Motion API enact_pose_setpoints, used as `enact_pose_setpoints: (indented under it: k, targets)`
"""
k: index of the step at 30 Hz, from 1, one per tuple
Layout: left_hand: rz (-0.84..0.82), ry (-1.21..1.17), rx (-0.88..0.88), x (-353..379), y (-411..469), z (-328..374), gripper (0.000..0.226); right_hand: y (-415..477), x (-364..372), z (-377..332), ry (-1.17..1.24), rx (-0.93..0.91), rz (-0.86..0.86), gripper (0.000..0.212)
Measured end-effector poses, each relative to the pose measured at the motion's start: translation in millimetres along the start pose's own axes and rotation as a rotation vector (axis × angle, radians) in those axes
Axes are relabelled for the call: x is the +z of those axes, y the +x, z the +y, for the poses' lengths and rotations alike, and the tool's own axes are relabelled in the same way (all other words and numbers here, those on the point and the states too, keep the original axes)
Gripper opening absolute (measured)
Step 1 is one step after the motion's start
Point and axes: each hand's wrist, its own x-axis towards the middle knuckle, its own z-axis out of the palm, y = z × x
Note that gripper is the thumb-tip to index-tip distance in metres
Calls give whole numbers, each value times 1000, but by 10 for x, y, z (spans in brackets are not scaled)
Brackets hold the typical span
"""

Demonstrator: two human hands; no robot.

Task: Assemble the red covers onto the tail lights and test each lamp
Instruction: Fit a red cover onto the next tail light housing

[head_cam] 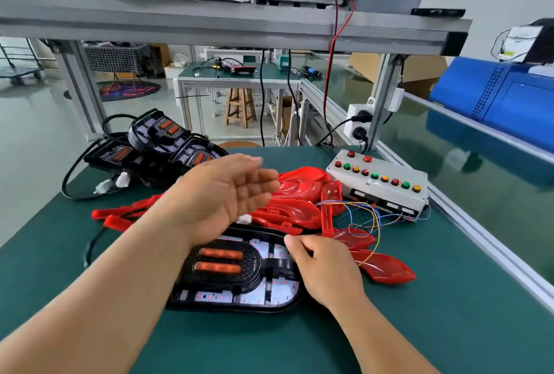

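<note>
— Which way is the lamp lying?

— The lamp [239,271] is lying face up on the mat [419,328] right in front of me. Its long axis is running left to right, and the two orange bars are running along it.

— And your hands?

— My right hand [326,268] is curling over the lamp's right end and gripping it, with the thumb lying on the far rim. My left hand [227,193] is hovering above the lamp's far edge, fingers straight, palm turned rightward, holding nothing.

— How is the lamp looking?

— It's showing a black housing and white panels speckled with red dots, and it's sitting uncovered.

— And beyond it?

— The covers [293,211] are lying heaped just behind it. Coloured wires are trailing over them to the box [380,184] on the right. A stack [156,145] of more lamps is sitting far left.
</note>
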Motion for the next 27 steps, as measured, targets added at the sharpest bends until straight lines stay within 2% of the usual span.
enact_pose_setpoints:
  k: [2, 4, 5, 7, 11, 14, 18, 21, 25, 27]
  targets:
    - [98, 708, 111, 40, 339, -101, 10, -19, 5, 6, 6, 0, -5, 43]
    - [117, 1373, 175, -2, 635, -237, 24, -32, 11, 20, 30, 17, -15, 42]
    - [81, 1573, 137, -33, 743, -295, 30, -38, 12, 26, 50, 26, -13, 41]
    - [34, 1753, 36, -93, 870, -404, 39, -46, 17, 34, 83, 33, -5, 39]
    - [84, 1752, 38, -135, 954, -486, 43, -38, 34, 45, 70, 42, -2, 47]
    - [15, 1731, 50, -154, 962, -467, 46, -36, 36, 50, 63, 46, 1, 53]
    - [-64, 1665, 131, -201, 936, -369, 28, -38, 33, 53, 38, 39, 4, 55]
    - [-33, 1635, 211, -208, 878, -242, 24, -41, 33, 55, 18, 37, -1, 57]
    - [20, 1269, 289, -272, 671, -50, 18, -40, 26, 57, -9, 19, 16, 57]
    - [-19, 1017, 271, -308, 460, -16, 25, -36, 26, 59, -10, 9, 26, 58]
